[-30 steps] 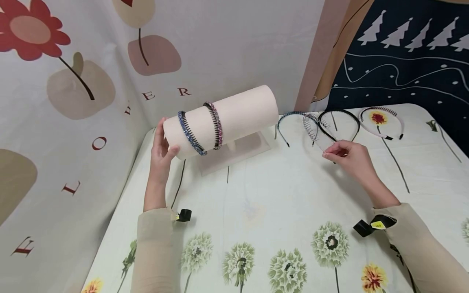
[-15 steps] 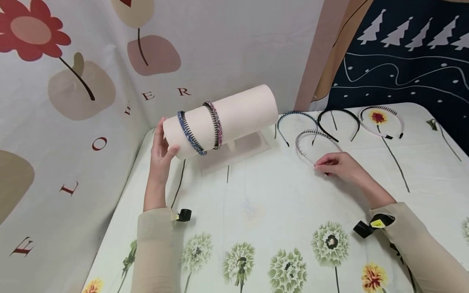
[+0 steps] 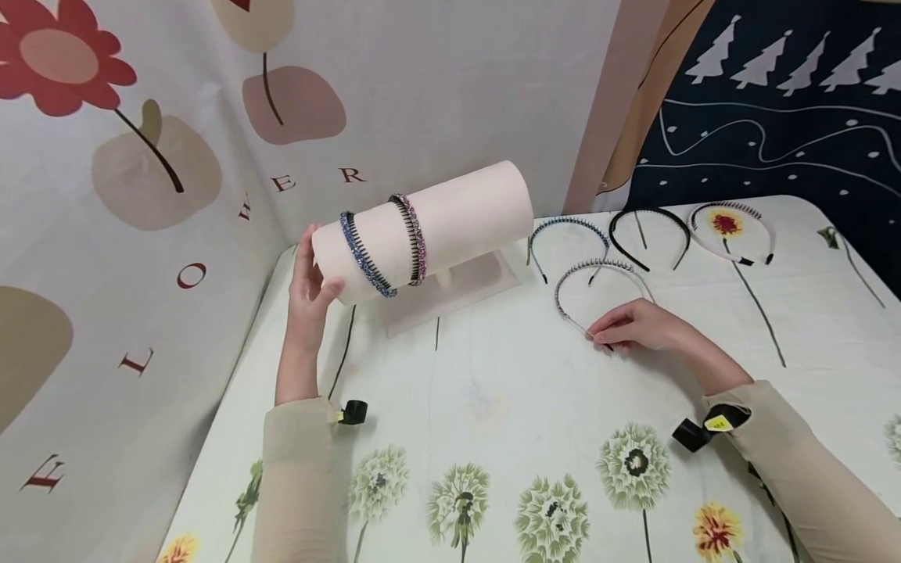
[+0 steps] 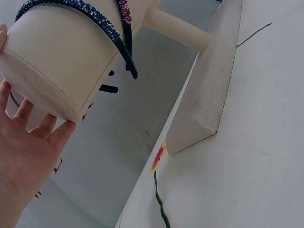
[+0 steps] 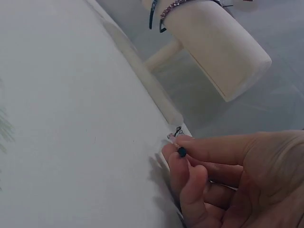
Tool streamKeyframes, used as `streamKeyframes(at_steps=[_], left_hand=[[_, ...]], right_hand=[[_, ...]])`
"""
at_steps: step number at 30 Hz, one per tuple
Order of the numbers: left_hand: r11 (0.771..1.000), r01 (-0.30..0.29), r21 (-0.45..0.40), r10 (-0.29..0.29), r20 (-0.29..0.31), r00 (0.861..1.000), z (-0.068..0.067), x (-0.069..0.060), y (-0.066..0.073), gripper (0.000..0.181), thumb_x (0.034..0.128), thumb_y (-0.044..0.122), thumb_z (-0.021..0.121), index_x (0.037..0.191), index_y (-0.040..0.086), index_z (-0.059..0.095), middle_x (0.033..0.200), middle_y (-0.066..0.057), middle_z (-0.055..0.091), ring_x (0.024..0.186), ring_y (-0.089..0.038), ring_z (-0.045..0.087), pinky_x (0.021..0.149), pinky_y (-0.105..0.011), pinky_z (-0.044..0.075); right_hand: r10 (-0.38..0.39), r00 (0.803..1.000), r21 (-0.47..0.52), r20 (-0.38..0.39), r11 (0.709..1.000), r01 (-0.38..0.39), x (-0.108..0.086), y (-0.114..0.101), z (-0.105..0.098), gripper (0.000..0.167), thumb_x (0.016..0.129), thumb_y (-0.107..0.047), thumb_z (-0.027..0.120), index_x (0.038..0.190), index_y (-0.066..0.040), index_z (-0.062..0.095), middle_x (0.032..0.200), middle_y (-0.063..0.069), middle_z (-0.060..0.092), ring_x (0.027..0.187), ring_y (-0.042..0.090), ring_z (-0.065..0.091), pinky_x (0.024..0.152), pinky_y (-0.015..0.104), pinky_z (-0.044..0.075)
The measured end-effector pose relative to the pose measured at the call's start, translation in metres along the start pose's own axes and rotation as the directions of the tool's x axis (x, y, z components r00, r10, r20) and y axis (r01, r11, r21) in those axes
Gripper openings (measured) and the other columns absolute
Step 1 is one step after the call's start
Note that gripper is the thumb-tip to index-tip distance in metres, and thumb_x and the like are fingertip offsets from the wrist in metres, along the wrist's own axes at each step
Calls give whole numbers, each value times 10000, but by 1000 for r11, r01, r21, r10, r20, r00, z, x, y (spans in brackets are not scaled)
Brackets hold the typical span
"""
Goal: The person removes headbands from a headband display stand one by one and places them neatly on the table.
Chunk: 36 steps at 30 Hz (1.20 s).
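A pale pink roll-shaped headband stand (image 3: 475, 205) carries a blue glittery headband (image 3: 361, 256) near its left end and a pink glittery headband (image 3: 414, 238) beside it. My left hand (image 3: 307, 313) grips the roll's left end, thumb in front and fingers at the far side; fingertips press its rim in the left wrist view. With thumb and fingers, my right hand (image 3: 644, 325) pinches one end of a pale toothed headband (image 3: 598, 264), right of the stand. Its dark tip (image 5: 182, 151) pokes out between the fingers in the right wrist view; the other end is partly hidden by the hand.
Behind the held headband lie a blue toothed headband (image 3: 568, 220), a black headband (image 3: 651, 210) and a light pink headband (image 3: 772, 232). A flower-print cloth (image 3: 486, 399) covers the table. Printed curtains (image 3: 450, 86) rise along the back and left edges.
My right hand has drawn the pale headband away from the blue and black ones, toward me and slightly left. My left hand stays on the stand's end.
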<state>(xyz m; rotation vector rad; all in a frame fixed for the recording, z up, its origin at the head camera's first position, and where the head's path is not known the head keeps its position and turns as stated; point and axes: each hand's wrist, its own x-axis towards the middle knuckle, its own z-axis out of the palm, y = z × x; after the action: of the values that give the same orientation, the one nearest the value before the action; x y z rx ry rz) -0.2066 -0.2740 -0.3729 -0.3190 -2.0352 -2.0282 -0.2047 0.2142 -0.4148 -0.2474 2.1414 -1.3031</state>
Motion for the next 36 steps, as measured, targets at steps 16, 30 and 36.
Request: streamKeyframes(at_steps=[16,30,36], left_hand=[[1000,6,0,-6,-7,1000,0,-1,0,739,917,182,646,1556,341,309,1581,71,351,1370,-187,425,969,-211,496],[1000,-3,-1,3,-9,1000,-2,2,-1,759,911,207,666,1563,328,296,1591,92,333,1382,-192,413,975,-207,492],[1000,-10,-8,10,3,1000,-1,2,-2,743,914,168,637,1560,324,306,1577,62,353,1360,-196,427,957,-220,508]], right_hand=[[-18,1000,54,19,998,17,-6,0,3,360,947,-71,634,1203,179,601,907,-17,744,769,28,673,735,218,580],[-82,931,-125,-355,991,39,-23,-11,-45,408,991,-223,608,1275,69,589,990,-35,729,782,-42,677,733,201,575],[-22,886,-245,-464,964,-104,-6,6,-57,428,964,-294,639,1228,43,630,969,96,703,655,-39,632,645,185,534]])
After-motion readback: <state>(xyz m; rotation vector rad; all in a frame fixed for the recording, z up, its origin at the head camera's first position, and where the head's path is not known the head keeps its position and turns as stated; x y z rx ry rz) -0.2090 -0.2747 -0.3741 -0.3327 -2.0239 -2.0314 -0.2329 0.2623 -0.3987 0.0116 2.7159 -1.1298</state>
